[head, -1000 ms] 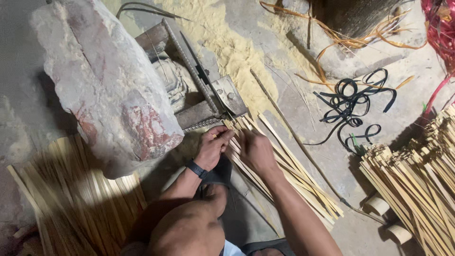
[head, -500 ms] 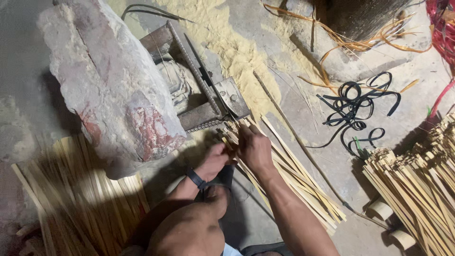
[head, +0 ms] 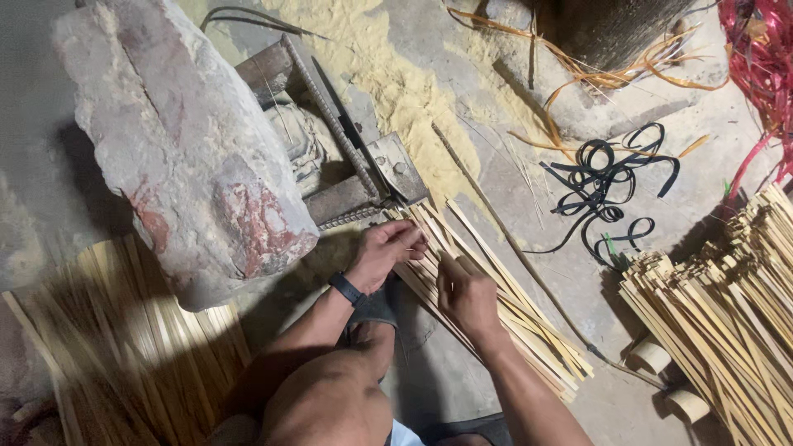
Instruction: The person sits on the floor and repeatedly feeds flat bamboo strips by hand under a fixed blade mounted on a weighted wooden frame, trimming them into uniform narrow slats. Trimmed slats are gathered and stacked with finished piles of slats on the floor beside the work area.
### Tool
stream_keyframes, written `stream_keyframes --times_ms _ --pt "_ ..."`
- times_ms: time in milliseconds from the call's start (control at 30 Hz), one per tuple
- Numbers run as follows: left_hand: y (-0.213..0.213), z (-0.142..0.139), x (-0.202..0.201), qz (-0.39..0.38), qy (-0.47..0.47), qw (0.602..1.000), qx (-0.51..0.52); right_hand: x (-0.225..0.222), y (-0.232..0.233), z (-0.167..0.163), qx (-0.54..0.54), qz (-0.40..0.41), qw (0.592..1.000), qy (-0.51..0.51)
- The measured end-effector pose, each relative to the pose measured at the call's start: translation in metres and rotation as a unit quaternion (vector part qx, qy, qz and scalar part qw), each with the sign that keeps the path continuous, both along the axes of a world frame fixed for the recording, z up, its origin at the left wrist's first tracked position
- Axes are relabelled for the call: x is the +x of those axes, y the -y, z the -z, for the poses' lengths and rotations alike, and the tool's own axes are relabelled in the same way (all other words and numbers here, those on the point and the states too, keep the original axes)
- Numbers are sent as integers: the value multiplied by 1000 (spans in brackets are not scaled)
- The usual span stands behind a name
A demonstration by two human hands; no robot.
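Bamboo strips (head: 496,318) lie fanned on the floor near a metal cutter (head: 363,177), the left hand (head: 387,252) pinching their far ends at the blade while the right hand (head: 464,293) presses flat on them, best kept aligned and squared.

Bamboo strips (head: 496,306): pale, matt, fibrous wood. Stone block (head: 182,140), 10 o'clock: rough, grey, red-stained. Metal cutter (head: 355,165): dull, worn, rusty. Sawdust (head: 405,74), 12 o'clock: powdery yellow. Black straps (head: 607,177): smooth plastic. Concrete floor (head: 537,206): gritty.
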State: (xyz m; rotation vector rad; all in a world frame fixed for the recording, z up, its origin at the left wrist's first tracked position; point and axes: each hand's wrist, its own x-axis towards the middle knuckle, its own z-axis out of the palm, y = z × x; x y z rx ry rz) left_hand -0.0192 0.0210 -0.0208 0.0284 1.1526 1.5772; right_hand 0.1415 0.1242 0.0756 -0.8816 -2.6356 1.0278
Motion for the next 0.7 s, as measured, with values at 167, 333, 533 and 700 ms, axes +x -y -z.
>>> stream_keyframes --times_ms 167,333,533,700 --pt "20 -5 6 -29 -128 987 -93 -47 1 27 42 -16 997 -55" --pt "35 -26 18 -151 -231 955 -112 -57 2 9 49 -26 997 -56" --pt "-5 -61 50 -8 -461 881 107 37 19 -9 212 20 962 -174" --pt "-83 -34 115 337 -598 704 180 113 80 55 -222 258 934 108"
